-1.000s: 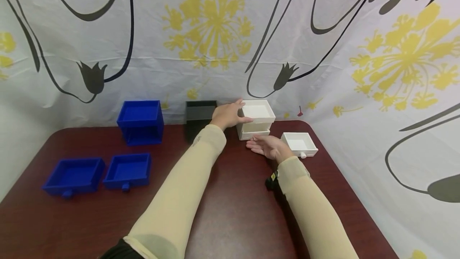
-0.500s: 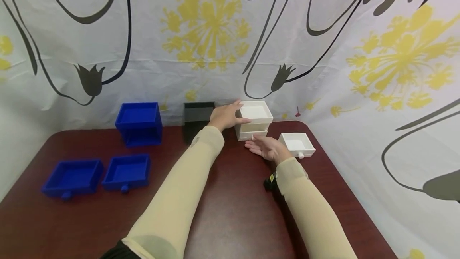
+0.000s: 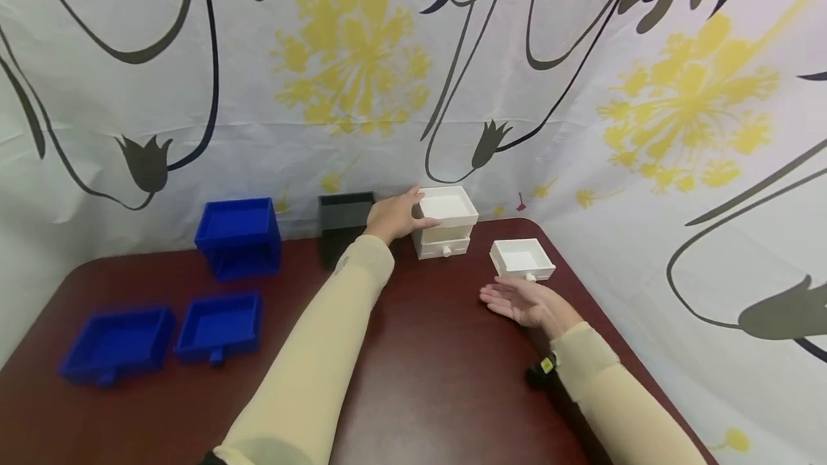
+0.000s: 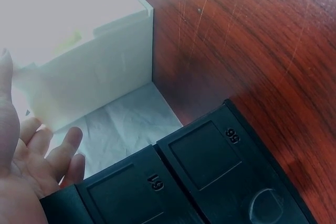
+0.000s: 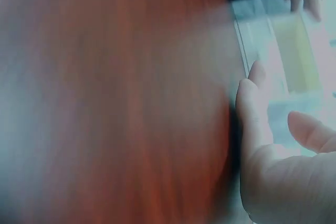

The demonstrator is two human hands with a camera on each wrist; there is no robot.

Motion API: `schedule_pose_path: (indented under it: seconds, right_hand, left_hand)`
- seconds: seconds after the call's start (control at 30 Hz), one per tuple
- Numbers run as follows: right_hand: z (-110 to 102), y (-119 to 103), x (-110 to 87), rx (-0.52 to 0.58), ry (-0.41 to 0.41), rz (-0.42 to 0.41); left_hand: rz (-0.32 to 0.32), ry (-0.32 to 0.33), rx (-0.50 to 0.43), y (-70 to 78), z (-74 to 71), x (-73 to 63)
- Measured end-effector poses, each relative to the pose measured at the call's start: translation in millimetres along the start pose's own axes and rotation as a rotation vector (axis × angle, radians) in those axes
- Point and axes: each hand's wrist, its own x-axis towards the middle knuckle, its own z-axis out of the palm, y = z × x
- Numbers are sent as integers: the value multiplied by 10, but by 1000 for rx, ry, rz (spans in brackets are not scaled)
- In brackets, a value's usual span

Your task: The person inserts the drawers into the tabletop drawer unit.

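Three small cabinets stand along the back of the desk point(image 3: 439, 350): one blue cabinet point(image 3: 239, 239) on the left, one black cabinet point(image 3: 342, 228) in the middle, partly hidden by the person's arm, and one white cabinet point(image 3: 457, 221) on the right. The left hand point(image 3: 393, 215) reaches across the black one and has its grip on the upper left part of the white cabinet, the thumb at the front and the forefinger toward the back corner. Three parts make up the white cabinet's visible front: one shallow tray on top, one hollow compartment below it, and one lower drawer point(image 3: 433, 250) seated at the bottom with one round knob point(image 3: 446, 252). Three more drawers lie apart from their cabinets, upright, each with one knob facing the person: two blue ones, the left blue drawer point(image 3: 119, 339) and the right blue drawer point(image 3: 220, 321), side by side in front of the blue cabinet, and one loose white drawer point(image 3: 522, 260) near the desk's right edge. The right hand point(image 3: 526, 301) is just in front of this last one, palm up, its grip slack with fingers extended; whether it touches the drawer I cannot tell. Two black panels point(image 4: 199, 153) with raised marks show side by side in the left wrist view, and one patterned backdrop point(image 3: 362, 163) hangs behind everything.
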Motion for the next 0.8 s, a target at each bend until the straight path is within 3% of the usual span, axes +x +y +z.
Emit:
schedule_pose_path:
  seconds: [0.2, 0.33, 0.63, 0.8]
  right_hand:
    - [-569, -46, -263, 59, 29, -13]
    - [-772, -122, -348, 10, 35, -43]
    - [-801, -258, -232, -100, 28, -78]
    - [-751, -277, -198, -146, -46, -70]
  left_hand:
    - [-12, -14, -1, -27, 36, -33]
    - [4, -9, -20, -11, 30, -1]
    - [-11, -7, -8, -39, 48, 19]
    - [0, 12, -8, -26, 25, -1]
